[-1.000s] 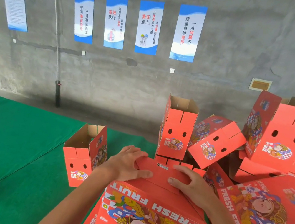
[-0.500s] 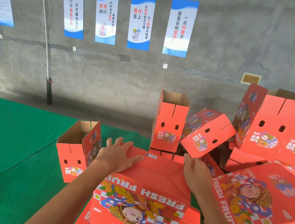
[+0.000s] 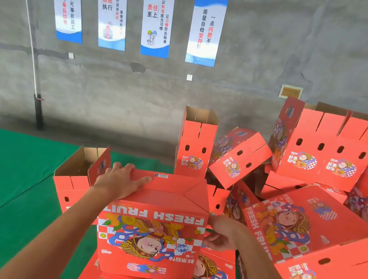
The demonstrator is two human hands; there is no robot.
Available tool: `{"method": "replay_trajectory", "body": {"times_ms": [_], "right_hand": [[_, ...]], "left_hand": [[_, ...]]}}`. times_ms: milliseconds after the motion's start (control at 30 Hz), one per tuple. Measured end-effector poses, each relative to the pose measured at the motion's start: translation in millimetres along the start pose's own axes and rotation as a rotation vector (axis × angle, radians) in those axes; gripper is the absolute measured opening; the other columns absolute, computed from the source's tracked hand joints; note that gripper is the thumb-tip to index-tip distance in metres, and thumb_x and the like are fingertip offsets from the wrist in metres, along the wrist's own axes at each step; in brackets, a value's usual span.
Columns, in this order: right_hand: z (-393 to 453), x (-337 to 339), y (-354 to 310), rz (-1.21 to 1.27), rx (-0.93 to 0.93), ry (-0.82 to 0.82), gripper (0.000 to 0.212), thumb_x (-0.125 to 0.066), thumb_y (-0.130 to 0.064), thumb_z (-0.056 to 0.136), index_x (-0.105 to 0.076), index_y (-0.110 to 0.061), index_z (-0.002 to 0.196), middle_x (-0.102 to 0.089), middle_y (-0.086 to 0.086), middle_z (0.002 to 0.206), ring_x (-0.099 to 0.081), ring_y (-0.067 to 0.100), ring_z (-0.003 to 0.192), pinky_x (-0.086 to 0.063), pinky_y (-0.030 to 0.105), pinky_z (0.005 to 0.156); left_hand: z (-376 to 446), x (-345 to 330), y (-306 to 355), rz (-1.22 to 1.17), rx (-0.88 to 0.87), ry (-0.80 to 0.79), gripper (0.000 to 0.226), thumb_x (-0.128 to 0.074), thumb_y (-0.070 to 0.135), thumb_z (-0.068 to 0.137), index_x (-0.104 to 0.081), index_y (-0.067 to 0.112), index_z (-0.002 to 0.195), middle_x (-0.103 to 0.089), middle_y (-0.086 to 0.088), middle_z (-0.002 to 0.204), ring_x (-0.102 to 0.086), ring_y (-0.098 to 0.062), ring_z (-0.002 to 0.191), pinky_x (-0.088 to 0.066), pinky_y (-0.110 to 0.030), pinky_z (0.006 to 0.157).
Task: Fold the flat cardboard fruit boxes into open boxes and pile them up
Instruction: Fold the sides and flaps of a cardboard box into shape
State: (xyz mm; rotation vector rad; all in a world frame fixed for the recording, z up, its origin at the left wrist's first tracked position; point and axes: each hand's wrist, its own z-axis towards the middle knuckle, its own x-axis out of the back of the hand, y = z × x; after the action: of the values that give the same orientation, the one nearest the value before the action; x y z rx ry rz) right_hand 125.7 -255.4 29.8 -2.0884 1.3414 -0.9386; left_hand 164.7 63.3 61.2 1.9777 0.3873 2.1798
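Head view: left hand (image 3: 120, 181) spread flat atop box (image 3: 149, 236); right hand (image 3: 220, 234) grips its side.

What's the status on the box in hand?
Left hand flat on the folded bottom of the box. Right hand at its right side, grip unclear. Box upside down on flat stock. Finished pile crowds the right.

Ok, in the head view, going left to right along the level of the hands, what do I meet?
Green table cover → open box with brown inside → left hand → box being folded → right hand → big box lying tilted, FRESH FRUIT on its side.
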Motion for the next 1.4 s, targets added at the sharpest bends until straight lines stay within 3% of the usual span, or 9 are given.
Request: {"method": "replay_trajectory", "body": {"times_ms": [200, 367, 467, 567, 767, 867, 967, 1133, 1400], "right_hand": [[7.8, 0.3, 13.7, 0.201, -0.079, -0.221, 0.023, -0.054, -0.024, 0.107, -0.065, -0.009, 0.12, -0.073, 0.021, 0.117, -0.064, 0.01, 0.059, -0.056, 0.019, 0.051], [3.6, -16.7, 13.3, 0.433, 0.101, -0.306, 0.037, -0.043, -0.006, 0.108, -0.053, -0.011, 0.144, -0.06, 0.023, 0.14, -0.067, 0.036, 0.116, -0.063, 0.039, 0.088], [-17.2, -29.8, -22.2, 0.302, 0.269, -0.184, 0.05, -0.035, 0.002, 0.106, -0.047, -0.021, 0.148, -0.047, 0.025, 0.148, -0.076, 0.039, 0.091, -0.065, 0.045, 0.074], [-40.3, -50.0, -57.0, 0.172, 0.43, -0.033, 0.067, -0.026, 0.009, 0.098, -0.05, -0.034, 0.144, -0.059, 0.029, 0.121, -0.076, 0.037, 0.078, -0.065, 0.048, 0.075], [-42.6, -116.4, -84.8, -0.454, 0.77, 0.341, 0.065, -0.04, -0.001, 0.094, -0.05, -0.042, 0.144, -0.063, 0.013, 0.086, -0.065, 0.026, 0.07, -0.054, 0.029, 0.066], [-25.9, -154.2, -83.4, -0.702, 0.833, 0.507, 0.067, -0.046, -0.006, 0.098, -0.037, -0.045, 0.152, -0.055, 0.016, 0.11, -0.063, 0.038, 0.101, -0.049, 0.038, 0.08], [-3.8, -187.4, -83.7, -0.814, 0.825, 0.532, 0.066, -0.051, -0.017, 0.101, -0.027, -0.047, 0.155, -0.044, 0.016, 0.123, -0.057, 0.04, 0.118, -0.05, 0.042, 0.087], [50.4, -236.4, -91.2, -0.909, 0.862, 0.54, 0.063, -0.055, -0.022, 0.1, -0.031, -0.047, 0.153, -0.026, 0.019, 0.142, -0.038, 0.043, 0.137, -0.051, 0.041, 0.1], [142.5, -304.2, -123.9, -1.03, 0.89, 0.591, 0.053, -0.045, -0.023, 0.103, -0.039, -0.044, 0.15, -0.035, 0.031, 0.143, -0.029, 0.052, 0.141, -0.043, 0.052, 0.109]], "left_hand": [[-8.8, 4.8, -12.3, -0.061, -0.091, 0.06, 0.083, -0.037, 0.089, 0.082, -0.048, 0.031, 0.139, -0.051, 0.0, 0.143, -0.059, -0.025, 0.123, -0.051, -0.049, 0.099], [-17.9, 14.1, -40.6, -0.162, -0.087, 0.198, 0.077, -0.037, 0.091, 0.081, -0.052, 0.034, 0.129, -0.056, 0.002, 0.136, -0.06, -0.027, 0.12, -0.049, -0.045, 0.096], [-19.2, 18.5, -61.7, -0.375, -0.006, 0.352, 0.076, -0.038, 0.089, 0.081, -0.059, 0.027, 0.12, -0.061, -0.006, 0.127, -0.056, -0.036, 0.12, -0.043, -0.05, 0.106], [-24.2, 9.0, -76.8, -0.59, 0.054, 0.407, 0.076, -0.026, 0.085, 0.084, -0.065, 0.022, 0.103, -0.065, -0.01, 0.115, -0.056, -0.035, 0.118, -0.039, -0.052, 0.108], [-49.6, -30.1, -73.9, -1.078, -0.005, 0.018, 0.06, -0.036, 0.087, 0.087, -0.065, 0.052, 0.126, -0.068, 0.027, 0.124, -0.059, 0.012, 0.113, -0.046, -0.033, 0.1], [-53.2, -48.6, -69.2, -1.131, -0.062, 0.003, 0.062, -0.066, 0.078, 0.079, -0.058, 0.053, 0.135, -0.066, 0.027, 0.127, -0.062, 0.005, 0.117, -0.05, -0.011, 0.09], [-45.6, -70.2, -77.8, -1.195, -0.095, 0.021, 0.074, -0.081, 0.055, 0.08, -0.048, 0.046, 0.145, -0.07, 0.008, 0.128, -0.07, -0.013, 0.108, -0.06, -0.029, 0.086], [-18.4, -98.2, -117.1, -1.183, -0.073, 0.093, 0.071, -0.071, 0.047, 0.09, -0.038, 0.042, 0.153, -0.067, 0.002, 0.134, -0.066, -0.019, 0.11, -0.054, -0.037, 0.096], [49.9, -140.4, -198.5, -1.0, 0.046, 0.136, 0.049, -0.058, 0.007, 0.102, -0.042, 0.027, 0.144, -0.063, 0.014, 0.089, -0.059, -0.015, 0.09, -0.05, -0.028, 0.085]]}}
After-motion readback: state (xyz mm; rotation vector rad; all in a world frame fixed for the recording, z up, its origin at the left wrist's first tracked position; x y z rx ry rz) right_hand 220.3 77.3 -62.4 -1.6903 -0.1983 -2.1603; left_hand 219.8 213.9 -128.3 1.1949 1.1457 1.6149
